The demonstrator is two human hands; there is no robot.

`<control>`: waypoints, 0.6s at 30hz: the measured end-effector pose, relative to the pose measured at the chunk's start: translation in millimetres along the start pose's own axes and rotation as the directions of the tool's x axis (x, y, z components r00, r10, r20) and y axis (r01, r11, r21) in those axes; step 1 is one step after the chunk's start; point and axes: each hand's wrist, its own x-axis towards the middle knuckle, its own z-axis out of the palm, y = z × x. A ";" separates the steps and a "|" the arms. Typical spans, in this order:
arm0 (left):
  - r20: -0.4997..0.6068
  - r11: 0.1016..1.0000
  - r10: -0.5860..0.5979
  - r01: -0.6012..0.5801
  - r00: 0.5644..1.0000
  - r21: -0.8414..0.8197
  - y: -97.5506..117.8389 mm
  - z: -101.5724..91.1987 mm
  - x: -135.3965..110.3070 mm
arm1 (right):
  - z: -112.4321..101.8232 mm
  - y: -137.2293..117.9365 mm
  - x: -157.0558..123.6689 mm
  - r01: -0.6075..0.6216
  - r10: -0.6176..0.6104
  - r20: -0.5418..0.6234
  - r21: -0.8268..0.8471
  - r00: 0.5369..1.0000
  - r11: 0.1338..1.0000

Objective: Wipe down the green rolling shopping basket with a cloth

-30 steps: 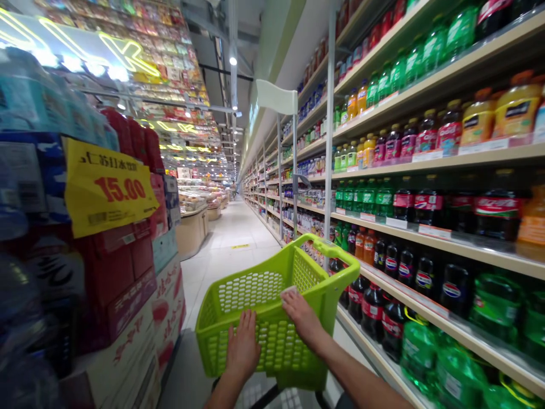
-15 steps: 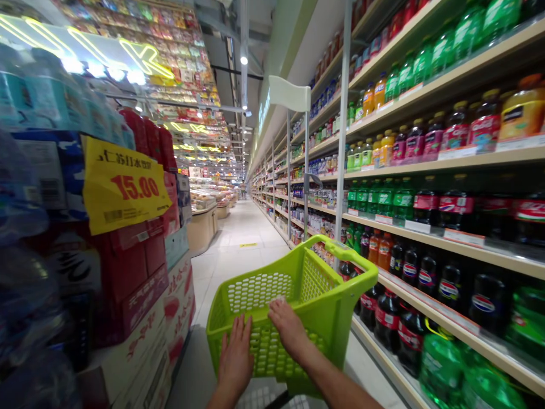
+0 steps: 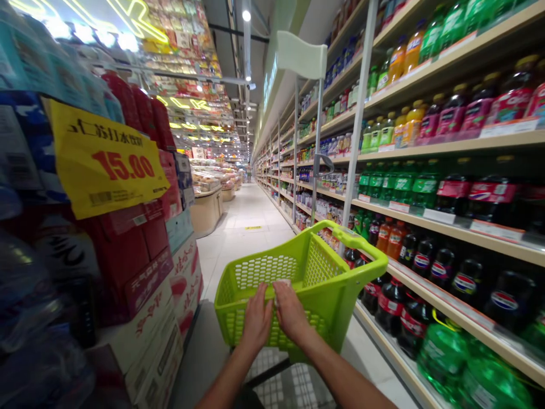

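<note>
A lime-green shopping cart stands sideways in front of me, its handle end to the right. My left hand lies at the near side wall, fingers stretched out up to the rim. Close beside it, my right hand is at the same rim with its fingers curled. A small whitish, crumpled-looking piece shows at the right fingertips; its kind is too small to tell. What I can see of the basket's inside is the green mesh and a divider panel.
Shelves of soda and juice bottles line the right side, close to the cart. Stacked drink cartons with a yellow price sign stand at the left. Between them the tiled aisle runs ahead past a wooden display counter.
My left hand has moved right, closer to my right hand at the rim. The view has moved closer to the stack and shelves, and the cart sits slightly farther right and higher.
</note>
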 end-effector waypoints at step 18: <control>-0.124 0.943 0.020 0.022 0.992 0.333 -64.2 -7.2 13.4 | -82.2 56.8 -7.0 -0.080 0.126 0.125 -0.320 0.984 0.944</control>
